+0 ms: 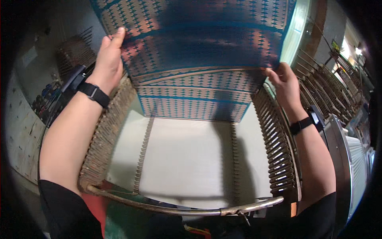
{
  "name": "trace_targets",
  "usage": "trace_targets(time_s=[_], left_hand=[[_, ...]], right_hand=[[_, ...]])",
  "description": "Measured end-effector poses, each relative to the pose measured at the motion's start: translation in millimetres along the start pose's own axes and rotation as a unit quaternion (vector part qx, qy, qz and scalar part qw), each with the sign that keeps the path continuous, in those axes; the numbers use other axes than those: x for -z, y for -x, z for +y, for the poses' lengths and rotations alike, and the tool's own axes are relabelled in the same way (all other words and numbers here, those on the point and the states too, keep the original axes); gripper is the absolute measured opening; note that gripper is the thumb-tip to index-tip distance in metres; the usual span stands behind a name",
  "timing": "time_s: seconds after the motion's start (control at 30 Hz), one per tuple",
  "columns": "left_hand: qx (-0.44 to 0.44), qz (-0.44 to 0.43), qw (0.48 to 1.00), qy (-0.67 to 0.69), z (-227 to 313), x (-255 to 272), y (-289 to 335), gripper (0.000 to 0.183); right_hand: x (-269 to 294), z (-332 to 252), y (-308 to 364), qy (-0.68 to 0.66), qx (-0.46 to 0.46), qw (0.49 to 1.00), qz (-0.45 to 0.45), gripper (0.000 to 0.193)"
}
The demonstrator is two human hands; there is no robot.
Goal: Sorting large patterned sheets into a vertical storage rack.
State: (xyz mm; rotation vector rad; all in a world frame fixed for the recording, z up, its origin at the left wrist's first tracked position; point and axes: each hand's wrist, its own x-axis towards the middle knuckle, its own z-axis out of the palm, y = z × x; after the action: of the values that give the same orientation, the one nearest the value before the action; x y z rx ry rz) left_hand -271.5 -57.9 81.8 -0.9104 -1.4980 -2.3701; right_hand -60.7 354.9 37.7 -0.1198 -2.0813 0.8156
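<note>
Blue panel (195, 59) with banded rows of copper-coloured marks, brown rack (108, 131)

A worn metal rack (108, 137) — slotted side walls (280, 155), a round bar (175, 211) across its near end — stands around a smooth white surface (185, 159). Two toothed strips (144, 155) run along it, and the blue-and-copper panel (195, 51) rises within, its lower edge near their far ends.

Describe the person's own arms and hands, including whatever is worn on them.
The left hand and right hand are ungloved. A black left strap with a buckle carries a dark device; a black right strap carries another device with a pale patch. The black left sleeve and right sleeve end near the elbows.
</note>
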Motion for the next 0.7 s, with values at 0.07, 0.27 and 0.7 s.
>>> trace_targets(time_s=[0.07, 0.27, 0.7], left_hand=[[0.0, 0.029, 1.0, -0.011, 1, -3, 3, 0.04], [0.015, 0.046, 0.999, 0.0, 12, -2, 9, 0.07], [-0.004, 0.035, 0.998, -0.05, 2, 14, 0, 0.027]], right_hand=[[6, -7, -1, 0.017, -0.008, 1.0, -0.002, 0.027], [5, -27, 3, -0.081, 0.0, 0.997, 0.001, 0.036], [-4, -12, 6, 0.118, -0.011, 0.992, -0.036, 0.037]])
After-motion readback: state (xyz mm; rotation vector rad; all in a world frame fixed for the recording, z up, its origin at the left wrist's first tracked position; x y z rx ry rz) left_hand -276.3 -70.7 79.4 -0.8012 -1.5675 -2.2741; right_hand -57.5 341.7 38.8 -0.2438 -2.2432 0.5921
